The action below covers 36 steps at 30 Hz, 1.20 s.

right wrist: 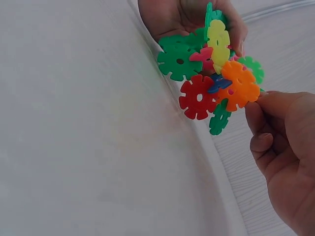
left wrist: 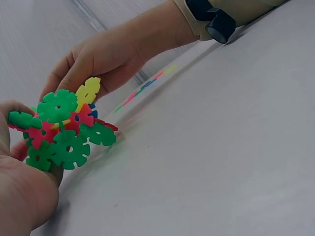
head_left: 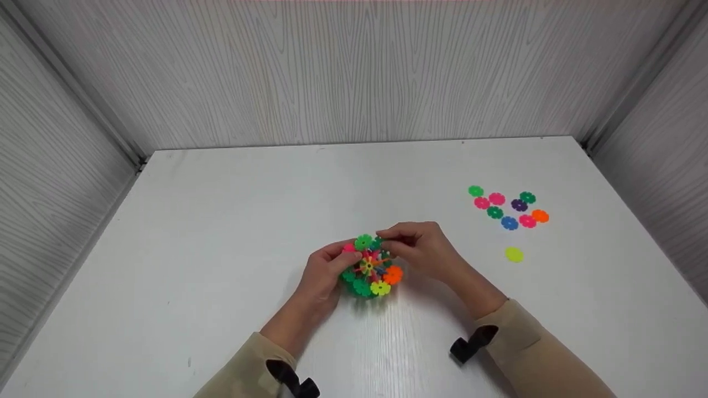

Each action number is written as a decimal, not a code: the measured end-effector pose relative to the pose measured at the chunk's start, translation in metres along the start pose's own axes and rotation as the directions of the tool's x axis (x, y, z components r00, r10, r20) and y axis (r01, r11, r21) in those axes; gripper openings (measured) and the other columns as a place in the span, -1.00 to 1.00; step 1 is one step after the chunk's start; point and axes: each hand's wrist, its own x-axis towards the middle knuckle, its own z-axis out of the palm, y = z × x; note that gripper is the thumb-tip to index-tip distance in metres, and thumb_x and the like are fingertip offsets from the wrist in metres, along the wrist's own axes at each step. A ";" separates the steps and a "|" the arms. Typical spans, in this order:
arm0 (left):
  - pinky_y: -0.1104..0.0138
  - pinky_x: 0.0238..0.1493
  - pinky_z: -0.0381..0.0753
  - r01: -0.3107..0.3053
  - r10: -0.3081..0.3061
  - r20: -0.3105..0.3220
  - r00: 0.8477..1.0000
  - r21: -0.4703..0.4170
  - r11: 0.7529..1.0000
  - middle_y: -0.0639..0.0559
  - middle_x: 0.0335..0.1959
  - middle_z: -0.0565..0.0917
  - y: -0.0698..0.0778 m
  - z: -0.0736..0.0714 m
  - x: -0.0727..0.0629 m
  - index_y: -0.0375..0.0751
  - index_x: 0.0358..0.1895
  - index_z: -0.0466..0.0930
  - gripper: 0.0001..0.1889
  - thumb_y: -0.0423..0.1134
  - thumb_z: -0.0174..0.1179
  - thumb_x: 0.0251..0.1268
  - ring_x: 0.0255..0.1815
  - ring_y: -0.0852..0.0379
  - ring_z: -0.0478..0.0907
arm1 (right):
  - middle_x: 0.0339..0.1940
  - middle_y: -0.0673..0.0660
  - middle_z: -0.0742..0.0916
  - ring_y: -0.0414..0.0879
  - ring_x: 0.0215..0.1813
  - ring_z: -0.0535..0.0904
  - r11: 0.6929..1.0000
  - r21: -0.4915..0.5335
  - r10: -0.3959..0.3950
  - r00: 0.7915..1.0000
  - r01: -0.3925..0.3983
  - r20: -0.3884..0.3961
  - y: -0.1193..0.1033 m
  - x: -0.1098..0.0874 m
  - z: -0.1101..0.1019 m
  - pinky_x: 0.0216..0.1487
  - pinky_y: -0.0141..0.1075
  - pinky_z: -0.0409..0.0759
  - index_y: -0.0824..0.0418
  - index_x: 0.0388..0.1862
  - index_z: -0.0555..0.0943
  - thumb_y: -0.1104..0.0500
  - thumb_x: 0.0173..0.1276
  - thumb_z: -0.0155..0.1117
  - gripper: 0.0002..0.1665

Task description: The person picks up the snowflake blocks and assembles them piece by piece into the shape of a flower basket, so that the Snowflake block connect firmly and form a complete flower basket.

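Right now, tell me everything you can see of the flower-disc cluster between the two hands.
The flower-disc cluster is a roughly round build of plastic-looking discs with notched rims and center holes, slotted together at varied angles. Green shades dominate, with pink, red, yellow, orange and blue pieces among them. It is held above the white table, in front of the person: the left hand grips one side, while the right hand's fingertips pinch at the opposite edge.

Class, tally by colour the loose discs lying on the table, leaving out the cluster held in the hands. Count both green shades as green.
Green discs: 3
Pink discs: 3
Purple disc: 1
Blue disc: 1
Orange disc: 1
Yellow disc: 1
Total: 10
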 end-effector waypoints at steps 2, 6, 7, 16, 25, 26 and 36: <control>0.25 0.30 0.63 0.006 -0.006 0.021 1.000 -0.002 1.000 -0.18 0.18 0.69 -0.001 0.000 0.000 -0.39 0.20 0.67 -0.65 -0.31 0.34 0.46 0.25 -0.08 0.60 | -0.12 0.03 0.85 0.00 -0.24 0.73 1.000 0.002 0.018 1.000 -0.018 -0.009 -0.001 0.000 -0.001 -0.15 -0.36 0.73 0.29 0.15 0.78 0.26 0.52 0.40 -0.71; 0.27 0.33 0.60 0.023 -0.023 0.077 0.997 0.008 1.000 -0.18 0.19 0.66 -0.001 -0.002 0.000 -0.33 0.18 0.63 -0.68 -0.26 0.33 0.48 0.25 -0.07 0.58 | -0.19 -0.01 0.84 -0.03 -0.24 0.66 0.998 -0.032 0.051 0.998 -0.053 -0.043 -0.002 0.000 -0.003 -0.19 -0.40 0.62 0.22 0.09 0.80 0.18 0.50 0.45 -0.75; 0.27 0.33 0.60 0.026 -0.028 0.089 0.996 0.016 1.000 -0.18 0.18 0.66 -0.001 -0.002 0.000 -0.31 0.16 0.63 -0.69 -0.25 0.33 0.48 0.24 -0.07 0.58 | -0.20 -0.03 0.83 -0.04 -0.23 0.65 0.997 -0.042 0.058 0.997 -0.060 -0.048 -0.002 0.000 -0.003 -0.20 -0.40 0.59 0.18 0.06 0.81 0.16 0.49 0.46 -0.77; 0.31 0.27 0.63 0.038 -0.043 0.100 0.994 0.059 0.998 -0.15 0.07 0.69 -0.003 -0.001 0.005 -0.25 0.04 0.60 -0.75 -0.21 0.35 0.45 0.11 -0.04 0.62 | -0.13 -0.04 0.83 -0.03 -0.16 0.63 0.998 -0.035 0.043 0.999 -0.044 -0.021 0.000 0.000 -0.010 -0.18 -0.35 0.55 0.07 0.01 0.82 0.11 0.51 0.44 -0.83; 0.31 0.29 0.61 0.031 -0.032 0.052 0.998 0.021 0.999 -0.19 0.14 0.64 -0.005 -0.001 0.008 -0.29 0.05 0.58 -0.76 -0.23 0.30 0.48 0.18 -0.06 0.58 | 0.03 0.08 0.82 -0.09 -0.02 0.68 0.977 -0.143 0.135 0.978 -0.159 -0.162 0.013 -0.031 -0.088 -0.05 -0.39 0.66 0.10 0.12 0.79 0.09 0.53 0.43 -0.74; 0.31 0.29 0.61 0.028 -0.029 0.046 0.999 0.019 0.999 -0.19 0.13 0.64 -0.005 -0.001 0.007 -0.30 0.04 0.58 -0.76 -0.23 0.30 0.48 0.18 -0.06 0.58 | 0.03 0.08 0.82 -0.11 -0.01 0.68 0.972 -0.156 0.148 0.973 -0.176 -0.176 0.016 -0.038 -0.099 -0.05 -0.41 0.65 0.13 0.12 0.79 0.10 0.52 0.43 -0.73; 0.32 0.25 0.63 0.014 -0.014 0.030 0.999 0.006 1.000 -0.18 0.09 0.64 -0.002 -0.002 0.006 -0.30 0.01 0.59 -0.81 -0.27 0.26 0.49 0.16 -0.06 0.57 | 0.05 0.14 0.79 -0.09 0.05 0.62 0.867 -0.275 0.372 0.907 -0.416 -0.198 0.048 -0.103 -0.179 -0.05 -0.48 0.61 0.16 0.16 0.77 0.10 0.49 0.46 -0.67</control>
